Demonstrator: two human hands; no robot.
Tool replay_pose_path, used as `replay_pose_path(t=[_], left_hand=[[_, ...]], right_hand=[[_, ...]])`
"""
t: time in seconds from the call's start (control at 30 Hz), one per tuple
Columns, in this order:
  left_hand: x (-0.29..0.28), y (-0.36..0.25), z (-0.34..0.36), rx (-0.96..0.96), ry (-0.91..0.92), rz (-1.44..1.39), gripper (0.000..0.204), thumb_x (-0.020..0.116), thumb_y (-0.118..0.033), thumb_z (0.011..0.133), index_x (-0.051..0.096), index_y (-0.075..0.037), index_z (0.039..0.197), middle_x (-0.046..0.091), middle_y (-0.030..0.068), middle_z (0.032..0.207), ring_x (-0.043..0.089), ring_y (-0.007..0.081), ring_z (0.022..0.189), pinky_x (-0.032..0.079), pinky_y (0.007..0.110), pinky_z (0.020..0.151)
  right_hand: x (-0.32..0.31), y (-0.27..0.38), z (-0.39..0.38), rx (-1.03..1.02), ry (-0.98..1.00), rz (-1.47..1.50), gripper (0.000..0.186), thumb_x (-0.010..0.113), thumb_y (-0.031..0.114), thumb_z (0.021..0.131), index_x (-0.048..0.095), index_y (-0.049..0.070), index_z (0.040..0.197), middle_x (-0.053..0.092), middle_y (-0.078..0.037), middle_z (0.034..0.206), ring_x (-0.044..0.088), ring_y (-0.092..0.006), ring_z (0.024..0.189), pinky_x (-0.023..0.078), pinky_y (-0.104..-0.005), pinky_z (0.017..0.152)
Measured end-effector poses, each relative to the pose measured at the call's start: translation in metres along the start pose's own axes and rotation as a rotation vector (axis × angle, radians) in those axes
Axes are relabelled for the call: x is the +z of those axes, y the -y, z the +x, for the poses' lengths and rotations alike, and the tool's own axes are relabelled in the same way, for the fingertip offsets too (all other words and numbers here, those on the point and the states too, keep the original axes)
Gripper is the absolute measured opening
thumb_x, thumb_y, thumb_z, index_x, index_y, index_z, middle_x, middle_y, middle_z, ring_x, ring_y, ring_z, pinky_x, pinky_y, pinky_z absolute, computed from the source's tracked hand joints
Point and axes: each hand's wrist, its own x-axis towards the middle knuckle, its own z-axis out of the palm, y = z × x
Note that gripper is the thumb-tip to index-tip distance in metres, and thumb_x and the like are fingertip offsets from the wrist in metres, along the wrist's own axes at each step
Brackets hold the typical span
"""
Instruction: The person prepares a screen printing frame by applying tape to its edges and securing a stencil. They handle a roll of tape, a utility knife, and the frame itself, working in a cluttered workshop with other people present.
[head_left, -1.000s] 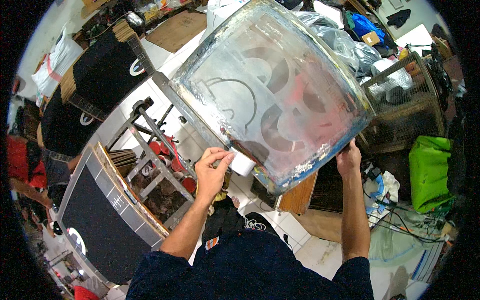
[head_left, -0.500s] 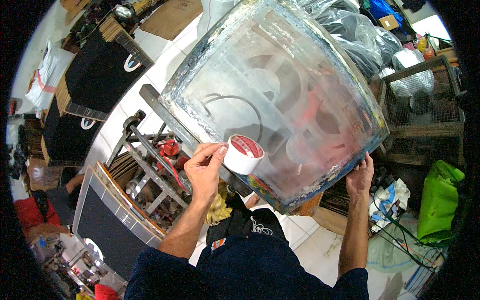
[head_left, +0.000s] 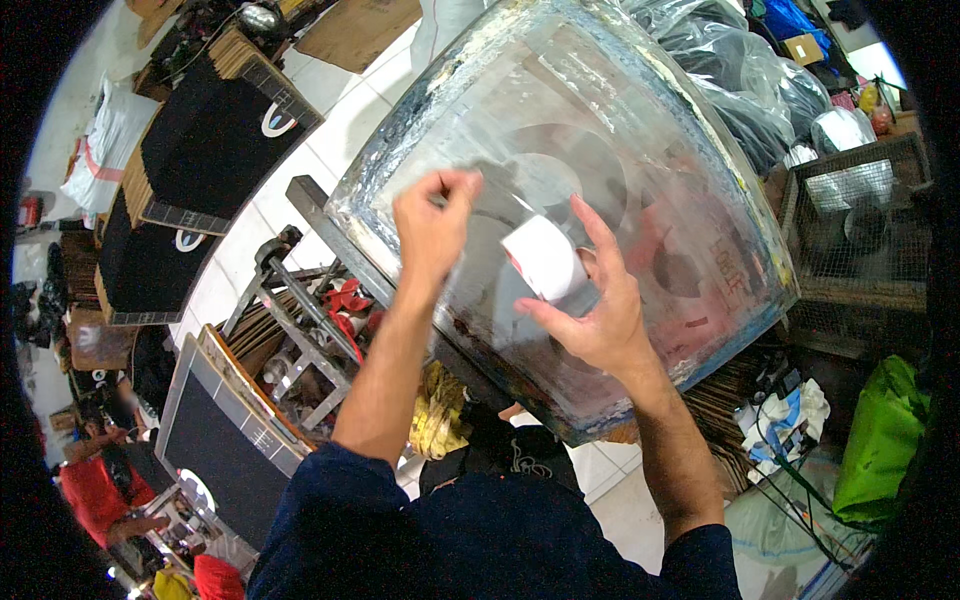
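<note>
A roll of white tape (head_left: 548, 260) is at my right hand (head_left: 612, 315), above a large ink-stained printing screen (head_left: 700, 215). The thumb and forefinger are spread around the roll, and another finger bears against its side. Up and to the left, my left hand (head_left: 435, 225) is closed in a pinch over the screen. Whatever its fingertips hold is too small and blurred to make out. A thin pale streak shows between this hand and the roll. Grey and reddish curved shapes mark the screen's mesh, and its frame is crusted with blue, white and yellow ink.
Stacked black panels (head_left: 215, 145) stand on the left. A metal rack (head_left: 305, 345) with red items sits below the screen's left corner. At right are a wire-mesh crate (head_left: 850, 240) and a green bag (head_left: 880, 440). A person in red (head_left: 100, 480) is at lower left.
The tape roll has gone from my left hand to my right, which has left the screen's lower right edge. My left hand has moved up. The view has shifted slightly.
</note>
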Motion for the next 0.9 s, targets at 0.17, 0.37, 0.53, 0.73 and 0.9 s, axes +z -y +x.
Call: replay_pose_path(t=[0.17,0.37,0.53,0.73,0.9], left_hand=[[-0.016,0.009,0.091,0.141,-0.149,0.398,0.021,0.08,-0.029,0.086,0.081,-0.008,0.083,0.072,0.0082,0.072,0.062,0.0228,0.068,0.048,0.037,0.067],[-0.014,0.016,0.111,0.21,-0.117,0.505,0.021,0.08,-0.029,0.086,0.081,-0.008,0.088,0.074,0.0079,0.075,0.065,0.0232,0.073,0.05,0.037,0.071],[-0.084,0.002,0.072,0.205,-0.194,-0.216,0.019,0.076,-0.011,0.093,0.077,0.002,0.107,0.076,0.009,0.101,0.068,0.0146,0.093,0.052,0.028,0.088],[-0.216,-0.095,-0.059,0.683,0.197,-0.787,0.018,0.068,-0.025,0.095,0.078,-0.012,0.102,0.07,0.0077,0.102,0.054,0.025,0.106,0.037,0.041,0.099],[-0.222,-0.162,-0.13,0.741,-0.115,-0.809,0.014,0.083,-0.031,0.084,0.081,-0.017,0.088,0.06,-0.0072,0.081,0.045,0.0192,0.097,0.031,0.037,0.087]], right_hand=[[-0.04,0.036,-0.015,0.11,-0.021,-0.003,0.072,0.071,0.01,0.089,0.041,0.003,0.154,0.074,-0.023,0.106,0.074,-0.0265,0.096,0.055,-0.04,0.09],[-0.061,0.042,-0.035,0.505,0.052,-0.504,0.038,0.068,0.014,0.094,0.058,0.003,0.13,0.069,-0.026,0.081,0.069,-0.0413,0.067,0.052,-0.0463,0.061],[-0.077,0.072,-0.075,0.23,-0.182,-0.329,0.025,0.078,0.014,0.087,0.07,0.007,0.109,0.072,-0.017,0.079,0.07,-0.0341,0.066,0.055,-0.0396,0.062],[-0.123,0.17,-0.138,-0.591,0.047,-0.289,0.016,0.08,0.011,0.082,0.075,0.011,0.097,0.061,-0.002,0.067,0.057,-0.0149,0.053,0.037,-0.028,0.053],[-0.125,0.196,-0.174,-0.825,0.023,-0.181,0.02,0.081,0.012,0.078,0.077,0.014,0.097,0.053,0.003,0.057,0.052,-0.0098,0.049,0.029,-0.0249,0.051]])
